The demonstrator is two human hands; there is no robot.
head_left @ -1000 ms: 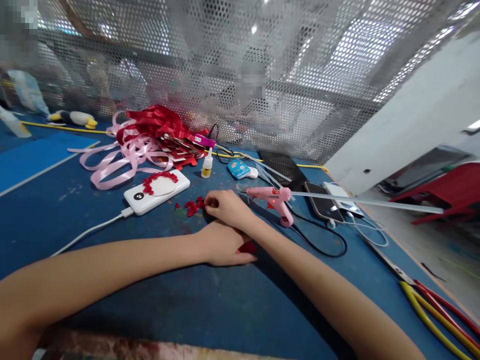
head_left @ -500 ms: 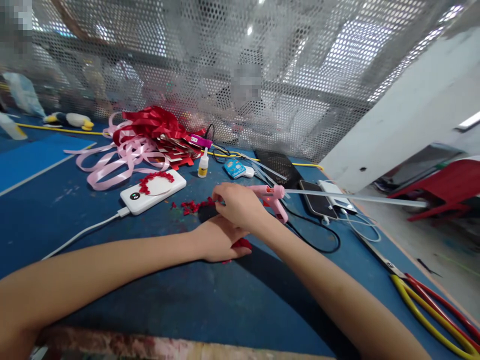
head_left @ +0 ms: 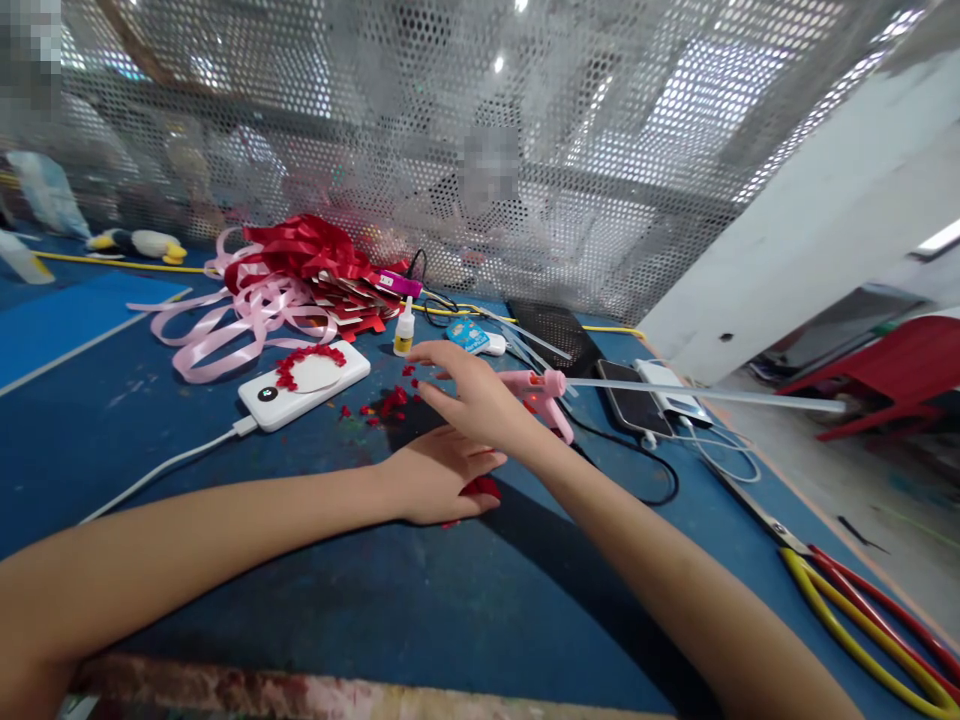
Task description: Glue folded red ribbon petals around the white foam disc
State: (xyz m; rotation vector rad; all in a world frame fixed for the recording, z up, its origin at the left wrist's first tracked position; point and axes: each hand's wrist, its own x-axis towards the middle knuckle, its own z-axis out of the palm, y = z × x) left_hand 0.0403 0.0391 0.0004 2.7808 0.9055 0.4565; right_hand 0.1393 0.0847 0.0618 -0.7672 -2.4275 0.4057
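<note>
My left hand (head_left: 439,474) lies low over the table, its thumb and fingers apart around small red pieces (head_left: 480,487), partly hidden under it. Above it and a little forward, my right hand (head_left: 476,397) hovers with spread fingers and nothing visible in them. Loose red scraps (head_left: 393,401) are scattered on the table just left of its fingertips. A pink glue gun (head_left: 551,395) with a long clear glue stick sits behind my right hand, which hides its front. A white disc edged with red scraps (head_left: 311,370) rests on a white power bank (head_left: 304,395) to the left.
Pink ribbon (head_left: 259,320) and red ribbon (head_left: 307,250) are heaped at the back left. A small glue bottle (head_left: 404,330) stands behind the scraps. Phones (head_left: 634,400) and cables lie right; large red-and-yellow scissors (head_left: 862,610) lie near right. A perforated metal screen (head_left: 420,130) closes the back.
My right hand's fingers have gone from bunched to spread, and the hand has risen slightly. The red scraps near it are scattered differently. My left hand has barely moved.
</note>
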